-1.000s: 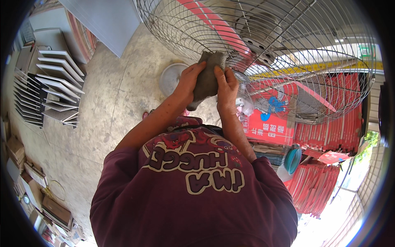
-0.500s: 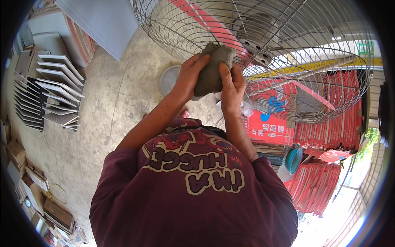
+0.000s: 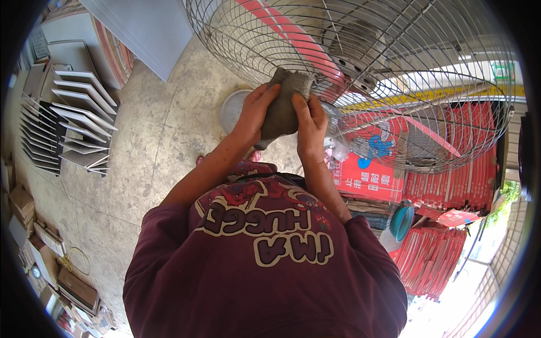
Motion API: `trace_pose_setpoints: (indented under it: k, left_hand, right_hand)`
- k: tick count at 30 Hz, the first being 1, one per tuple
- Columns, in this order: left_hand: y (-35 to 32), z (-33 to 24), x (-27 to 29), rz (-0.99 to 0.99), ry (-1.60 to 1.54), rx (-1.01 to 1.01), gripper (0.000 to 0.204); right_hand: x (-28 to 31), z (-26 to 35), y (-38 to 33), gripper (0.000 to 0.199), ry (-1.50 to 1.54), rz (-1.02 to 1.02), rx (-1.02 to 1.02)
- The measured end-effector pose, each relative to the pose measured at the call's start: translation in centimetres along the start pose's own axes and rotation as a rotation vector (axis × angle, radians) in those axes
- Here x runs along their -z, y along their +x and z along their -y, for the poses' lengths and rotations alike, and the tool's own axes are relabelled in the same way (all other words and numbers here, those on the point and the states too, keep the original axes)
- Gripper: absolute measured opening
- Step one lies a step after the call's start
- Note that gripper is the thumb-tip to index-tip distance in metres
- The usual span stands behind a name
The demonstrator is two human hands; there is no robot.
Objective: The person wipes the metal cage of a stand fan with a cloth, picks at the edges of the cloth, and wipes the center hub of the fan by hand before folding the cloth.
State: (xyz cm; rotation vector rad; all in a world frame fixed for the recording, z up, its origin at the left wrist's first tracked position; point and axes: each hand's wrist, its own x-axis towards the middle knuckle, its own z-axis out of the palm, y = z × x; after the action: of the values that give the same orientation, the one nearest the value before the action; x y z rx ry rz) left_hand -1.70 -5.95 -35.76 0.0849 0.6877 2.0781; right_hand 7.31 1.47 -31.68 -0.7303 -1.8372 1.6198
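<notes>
Grey cloth [image 3: 283, 107], one: between the hands, fan [image 3: 307, 48] beyond them. Left hand [image 3: 252, 115] grasps its left edge; right hand [image 3: 310, 125] pinches its right. Probably light, soft, limp, hardly fragile; best held by opposite edges.

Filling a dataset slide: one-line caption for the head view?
Head view: left hand and right hand hold a gray cloth-like piece, a large pink-bladed, wire-caged fan behind it.
</notes>
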Motion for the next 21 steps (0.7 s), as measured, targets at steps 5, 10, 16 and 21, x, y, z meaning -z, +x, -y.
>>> trace_pose_setpoints:
  k: [5, 10, 16, 21]
  left_hand:
    - [0.0, -1.0, -1.4, 0.135, -0.020, -0.126, 0.018]
    - [0.2, -2.0, -2.4, 0.147, -0.040, -0.153, 0.017]
    - [0.8, -1.4, -0.8, -0.003, -0.046, -0.101, 0.017]
    - [0.5, -0.9, 0.2, -0.040, -0.028, -0.025, 0.021]
  right_hand:
    - [-0.1, 2.4, -0.4, 0.017, 0.043, 0.000, 0.083]
    - [-0.5, 3.6, 0.4, 0.018, 0.045, 0.001, 0.124]
    - [-1.2, 1.7, 1.3, 0.020, 0.158, 0.029, 0.084]
    - [-0.9, 0.5, 1.4, 0.023, 0.035, 0.030, 0.029]
